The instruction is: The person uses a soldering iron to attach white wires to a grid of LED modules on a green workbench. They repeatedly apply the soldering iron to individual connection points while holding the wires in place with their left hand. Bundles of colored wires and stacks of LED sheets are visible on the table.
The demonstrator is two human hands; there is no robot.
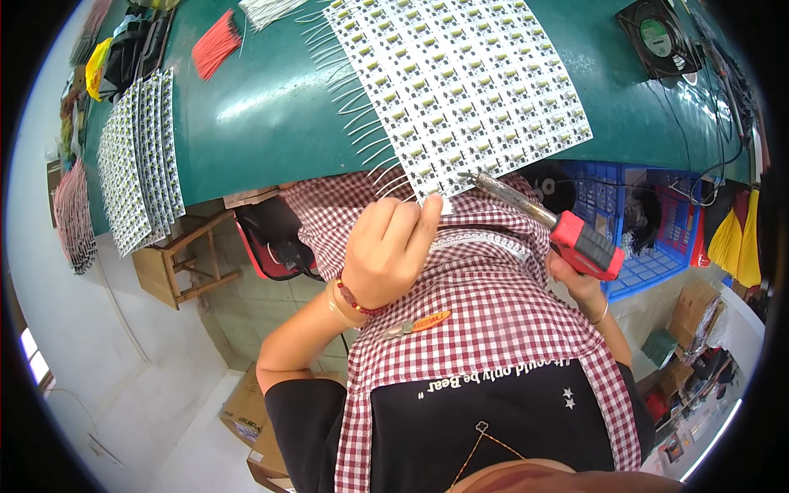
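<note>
A large white circuit board panel, made up of many small repeated units, lies on the green table with its near corner at the edge. Thin white wires stick out in a row along its left side. My left hand is closed in a pinch at that near corner; what sits between the fingertips is hidden. My right hand grips a soldering iron with a red and black handle. Its metal tip points left and rests over the panel's near edge, a little right of my left fingertips.
Several more board panels stand at the table's left edge, near bundled wires. Red wires lie at the back left. A black fan is at the far right. A blue crate stands below the table, right.
</note>
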